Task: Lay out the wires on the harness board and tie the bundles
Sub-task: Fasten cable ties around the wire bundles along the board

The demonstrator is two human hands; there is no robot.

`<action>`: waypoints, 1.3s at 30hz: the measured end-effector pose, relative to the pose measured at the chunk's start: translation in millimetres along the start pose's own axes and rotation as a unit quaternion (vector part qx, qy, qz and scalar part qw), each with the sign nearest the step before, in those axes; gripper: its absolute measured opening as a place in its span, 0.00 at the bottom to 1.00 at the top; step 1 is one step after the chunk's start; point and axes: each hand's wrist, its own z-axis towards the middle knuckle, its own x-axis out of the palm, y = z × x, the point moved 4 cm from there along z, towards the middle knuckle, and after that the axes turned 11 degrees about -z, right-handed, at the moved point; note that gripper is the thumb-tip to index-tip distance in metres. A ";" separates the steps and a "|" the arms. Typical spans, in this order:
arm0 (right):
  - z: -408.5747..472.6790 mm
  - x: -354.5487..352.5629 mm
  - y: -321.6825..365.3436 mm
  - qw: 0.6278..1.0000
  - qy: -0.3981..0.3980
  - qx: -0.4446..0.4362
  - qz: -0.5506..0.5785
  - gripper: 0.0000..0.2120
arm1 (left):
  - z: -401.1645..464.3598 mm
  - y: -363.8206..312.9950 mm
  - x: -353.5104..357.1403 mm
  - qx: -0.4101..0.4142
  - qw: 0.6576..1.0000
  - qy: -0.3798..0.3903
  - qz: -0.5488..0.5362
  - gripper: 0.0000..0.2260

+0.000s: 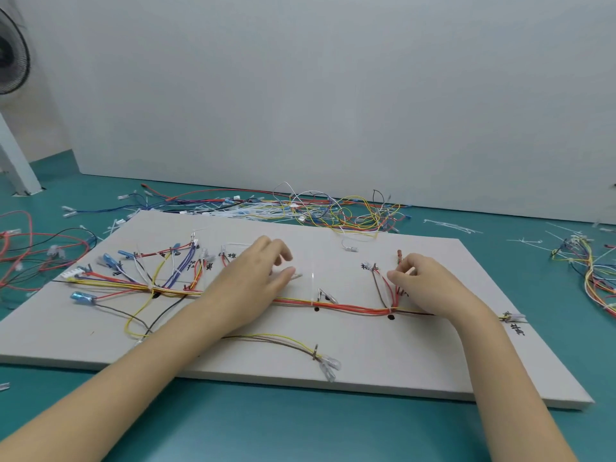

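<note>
On the white harness board [433, 361], the right hand [430, 288] pinches a cable tie [409, 271] beside the red branch wires [388, 291]; the left hand [253, 278], fingers loosely curled, holds a small terminal [296, 276]. Tugging could drag the trunk bundle [350, 307] off its marks.

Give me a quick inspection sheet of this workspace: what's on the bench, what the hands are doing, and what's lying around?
Surface: teal bench carrying a white harness board.
Job's things: main wire bundle runs across the board, tied at points; branches fan out at the left; a yellow-brown branch with clear terminals lies near the front edge.
Clutter: loose wire pile behind the board; white cable ties scattered at the right.
Hands: left hand over the board, fingers curled, pinching a small terminal; right hand pinching something thin and pale, identity unclear.
Cables: more loose wires at far left and far right.
Surroundings: pale wall; fan top left.
</note>
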 end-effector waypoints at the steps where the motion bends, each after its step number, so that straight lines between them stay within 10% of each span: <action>1: 0.1 0.7 -1.0 1.000 0.010 0.004 -0.010 0.09 | -2.4 3.1 -5.2 0.001 1.000 0.003 0.031 0.05; 7: 0.2 -0.5 -6.5 1.000 0.024 0.017 -0.008 0.08 | -7.5 13.7 -13.8 -0.075 0.994 0.083 -0.016 0.17; 39: -9.6 3.9 4.7 0.996 0.036 0.053 0.060 0.03 | -12.4 -3.5 7.8 0.031 0.995 0.073 -0.058 0.05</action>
